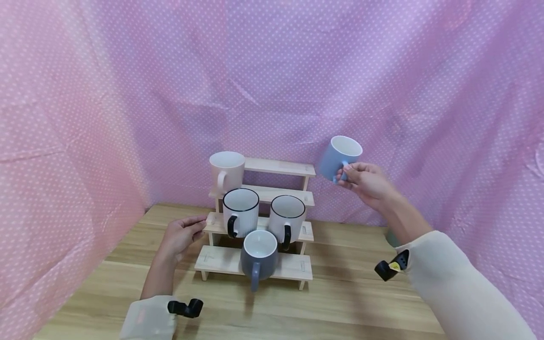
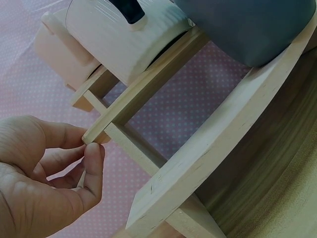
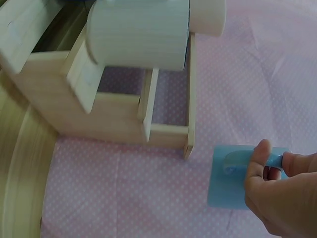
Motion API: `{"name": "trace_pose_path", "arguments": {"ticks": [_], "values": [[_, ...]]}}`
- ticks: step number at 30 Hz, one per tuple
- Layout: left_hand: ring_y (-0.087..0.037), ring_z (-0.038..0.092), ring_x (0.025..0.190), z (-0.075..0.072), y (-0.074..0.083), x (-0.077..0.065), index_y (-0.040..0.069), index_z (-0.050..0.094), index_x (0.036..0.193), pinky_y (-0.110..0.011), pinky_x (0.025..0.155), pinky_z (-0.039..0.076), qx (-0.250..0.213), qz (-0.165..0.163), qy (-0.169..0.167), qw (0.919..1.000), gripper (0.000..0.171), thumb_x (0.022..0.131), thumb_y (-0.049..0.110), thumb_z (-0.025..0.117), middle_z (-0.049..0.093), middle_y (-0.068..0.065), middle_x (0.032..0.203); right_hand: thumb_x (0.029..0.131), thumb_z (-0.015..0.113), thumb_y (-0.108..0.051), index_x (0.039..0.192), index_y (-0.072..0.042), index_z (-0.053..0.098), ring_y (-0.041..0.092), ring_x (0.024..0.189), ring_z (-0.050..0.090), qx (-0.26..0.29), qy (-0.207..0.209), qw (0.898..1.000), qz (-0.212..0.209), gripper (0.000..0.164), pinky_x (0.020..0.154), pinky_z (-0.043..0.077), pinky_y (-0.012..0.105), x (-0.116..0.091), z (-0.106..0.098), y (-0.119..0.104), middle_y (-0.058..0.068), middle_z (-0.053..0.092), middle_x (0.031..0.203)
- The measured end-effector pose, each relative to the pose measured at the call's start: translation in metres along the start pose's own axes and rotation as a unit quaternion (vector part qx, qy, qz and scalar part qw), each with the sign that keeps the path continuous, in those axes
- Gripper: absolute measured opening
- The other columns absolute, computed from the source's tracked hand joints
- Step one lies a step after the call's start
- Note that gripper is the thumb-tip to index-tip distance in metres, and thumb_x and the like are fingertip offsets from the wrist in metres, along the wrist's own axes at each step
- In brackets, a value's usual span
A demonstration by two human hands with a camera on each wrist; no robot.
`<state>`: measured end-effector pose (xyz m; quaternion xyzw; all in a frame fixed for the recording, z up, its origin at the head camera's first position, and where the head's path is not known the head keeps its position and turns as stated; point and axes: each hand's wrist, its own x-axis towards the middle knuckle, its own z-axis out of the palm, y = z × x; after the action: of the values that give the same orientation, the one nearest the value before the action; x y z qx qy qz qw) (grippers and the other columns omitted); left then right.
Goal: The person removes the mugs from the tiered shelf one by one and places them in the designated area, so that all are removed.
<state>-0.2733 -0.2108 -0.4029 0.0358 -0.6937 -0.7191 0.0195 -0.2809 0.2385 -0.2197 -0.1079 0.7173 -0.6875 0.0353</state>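
My right hand [image 1: 369,182] grips a light blue mug [image 1: 333,159] by its handle, up in the air to the right of a wooden tiered stand [image 1: 297,167]. In the right wrist view the thumb and fingers pinch the blue handle [image 3: 240,159]. The left hand [image 1: 182,234] pinches the left end of the stand's second step from the bottom, thumb below and finger above in the left wrist view. A pale pink mug [image 1: 229,172] stands high on the left. Two white mugs with black rims, one left [image 1: 241,215] and one right [image 1: 287,219], share the middle. A grey mug [image 1: 259,257] sits on the lowest step.
The stand rests on a wood-grain table [image 1: 340,283]. Pink dotted cloth [image 1: 272,85] hangs behind and at both sides. Behind the right forearm, a greenish object [image 1: 392,238] shows partly at the table's back right.
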Motion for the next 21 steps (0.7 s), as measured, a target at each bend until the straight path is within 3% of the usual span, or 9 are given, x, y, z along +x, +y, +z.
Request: {"name": "trace_pose_path", "arguments": {"ticks": [9, 16, 21], "values": [[-0.003, 0.061, 0.086, 0.0, 0.001, -0.002, -0.013, 0.055, 0.138, -0.017, 0.078, 0.058, -0.001, -0.002, 0.004, 1.0, 0.041, 0.102, 0.006, 0.063, 0.065, 0.002, 0.104, 0.107, 0.052, -0.009, 0.097, 0.002, 0.064, 0.013, 0.09, 0.068, 0.032, 0.011, 0.999, 0.011, 0.019, 0.088, 0.058, 0.022, -0.013, -0.036, 0.024, 0.004, 0.066, 0.093], [-0.003, 0.061, 0.087, 0.002, -0.001, -0.001, -0.013, 0.056, 0.136, -0.017, 0.079, 0.058, -0.009, -0.004, 0.003, 0.9999, 0.04, 0.101, 0.005, 0.064, 0.065, 0.001, 0.106, 0.108, 0.052, -0.01, 0.107, 0.007, 0.06, 0.012, 0.092, 0.068, -0.015, 0.036, 0.999, 0.029, 0.019, 0.089, 0.058, 0.023, -0.024, -0.055, 0.055, 0.003, 0.067, 0.097], [-0.003, 0.061, 0.087, 0.002, 0.0, -0.002, -0.012, 0.056, 0.137, -0.016, 0.079, 0.058, -0.006, -0.004, 0.006, 1.0, 0.04, 0.102, 0.006, 0.063, 0.065, 0.0, 0.107, 0.108, 0.052, -0.009, 0.101, 0.004, 0.063, 0.01, 0.089, 0.068, -0.013, 0.037, 0.998, 0.041, 0.019, 0.087, 0.058, 0.022, -0.029, -0.066, 0.078, 0.002, 0.068, 0.095]]}}
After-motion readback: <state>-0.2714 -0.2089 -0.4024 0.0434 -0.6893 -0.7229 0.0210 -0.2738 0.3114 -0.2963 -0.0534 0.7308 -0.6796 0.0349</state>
